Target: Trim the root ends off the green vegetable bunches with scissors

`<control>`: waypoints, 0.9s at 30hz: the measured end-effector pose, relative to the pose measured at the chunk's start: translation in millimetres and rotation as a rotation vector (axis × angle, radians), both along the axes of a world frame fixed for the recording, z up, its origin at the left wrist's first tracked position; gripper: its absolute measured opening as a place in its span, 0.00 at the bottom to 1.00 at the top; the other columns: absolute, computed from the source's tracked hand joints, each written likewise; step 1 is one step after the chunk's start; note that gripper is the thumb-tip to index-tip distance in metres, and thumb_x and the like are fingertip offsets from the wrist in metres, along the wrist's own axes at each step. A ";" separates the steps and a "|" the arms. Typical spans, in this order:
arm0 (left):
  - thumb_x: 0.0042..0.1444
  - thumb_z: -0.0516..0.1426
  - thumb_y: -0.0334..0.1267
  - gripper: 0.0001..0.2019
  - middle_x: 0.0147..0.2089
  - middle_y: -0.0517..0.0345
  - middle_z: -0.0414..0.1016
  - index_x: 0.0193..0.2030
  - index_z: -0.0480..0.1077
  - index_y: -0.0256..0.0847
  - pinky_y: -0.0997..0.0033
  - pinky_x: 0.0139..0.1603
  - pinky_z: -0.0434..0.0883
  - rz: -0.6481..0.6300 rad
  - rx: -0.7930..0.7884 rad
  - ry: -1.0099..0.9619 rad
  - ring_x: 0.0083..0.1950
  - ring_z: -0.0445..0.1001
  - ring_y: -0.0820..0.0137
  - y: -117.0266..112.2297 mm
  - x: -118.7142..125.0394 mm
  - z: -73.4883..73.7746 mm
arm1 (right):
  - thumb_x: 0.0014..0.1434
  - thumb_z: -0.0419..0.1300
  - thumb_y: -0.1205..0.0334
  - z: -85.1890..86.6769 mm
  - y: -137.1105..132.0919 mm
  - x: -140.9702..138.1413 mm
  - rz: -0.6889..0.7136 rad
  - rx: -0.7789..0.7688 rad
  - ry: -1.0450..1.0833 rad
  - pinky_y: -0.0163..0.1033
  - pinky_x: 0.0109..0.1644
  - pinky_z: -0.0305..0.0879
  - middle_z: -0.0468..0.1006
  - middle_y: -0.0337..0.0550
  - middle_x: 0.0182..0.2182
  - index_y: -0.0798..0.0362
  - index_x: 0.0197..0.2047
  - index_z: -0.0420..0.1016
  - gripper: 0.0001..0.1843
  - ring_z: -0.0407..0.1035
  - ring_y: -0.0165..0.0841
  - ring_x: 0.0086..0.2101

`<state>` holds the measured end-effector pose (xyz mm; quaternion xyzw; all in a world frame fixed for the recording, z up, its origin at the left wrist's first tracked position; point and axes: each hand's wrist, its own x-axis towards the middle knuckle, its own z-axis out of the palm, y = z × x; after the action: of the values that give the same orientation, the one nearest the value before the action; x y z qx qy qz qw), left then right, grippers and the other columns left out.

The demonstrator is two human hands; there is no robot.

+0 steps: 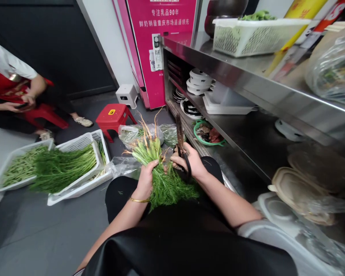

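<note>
My left hand [147,179] is closed around a bunch of feathery green fennel fronds [172,189] above my lap. The pale stems and thin orange-brown roots point away from me, while the leafy tops hang toward my body. In my right hand [192,160] is a pair of scissors [180,134] with dark, worn blades pointing up and away. Its black handle loop shows around my fingers, just right of the bunch. My right fingertips are close to the stems; whether they touch them I cannot tell.
White baskets on the floor at left hold cut fennel [66,166] and green beans [23,165]. A red stool [115,117] and plastic bags [126,165] lie ahead. A steel shelf unit [261,88] stands close on my right. Another person [15,82] sits at far left.
</note>
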<state>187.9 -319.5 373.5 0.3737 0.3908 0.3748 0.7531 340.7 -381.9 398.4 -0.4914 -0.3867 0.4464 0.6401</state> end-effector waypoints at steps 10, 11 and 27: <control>0.40 0.64 0.35 0.14 0.27 0.57 0.78 0.36 0.74 0.35 0.67 0.26 0.74 0.045 0.078 0.057 0.24 0.74 0.67 -12.2 5.5 -0.7 | 0.44 0.68 0.53 -13.8 14.2 -15.9 -0.013 -0.003 -0.108 0.32 0.21 0.65 0.71 0.29 0.24 0.49 0.34 0.58 0.22 0.66 0.26 0.19; 0.40 0.64 0.35 0.13 0.27 0.58 0.78 0.36 0.74 0.35 0.67 0.26 0.74 0.021 0.083 0.058 0.24 0.74 0.67 -12.3 5.7 -1.3 | 0.44 0.68 0.54 -14.4 15.0 -15.4 -0.026 -0.011 -0.117 0.32 0.22 0.65 0.71 0.30 0.24 0.49 0.34 0.59 0.22 0.66 0.26 0.19; 0.40 0.67 0.33 0.19 0.39 0.52 0.81 0.43 0.76 0.35 0.60 0.45 0.75 -0.027 0.039 -0.026 0.39 0.79 0.60 1.8 6.6 -5.3 | 0.44 0.66 0.55 -21.8 18.5 -7.3 -0.136 0.003 -0.106 0.34 0.28 0.64 0.69 0.31 0.25 0.51 0.36 0.61 0.20 0.63 0.25 0.23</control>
<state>194.5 -317.8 368.3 0.3887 0.3685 0.3770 0.7557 333.4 -363.4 376.6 -0.5384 -0.3866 0.3746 0.6483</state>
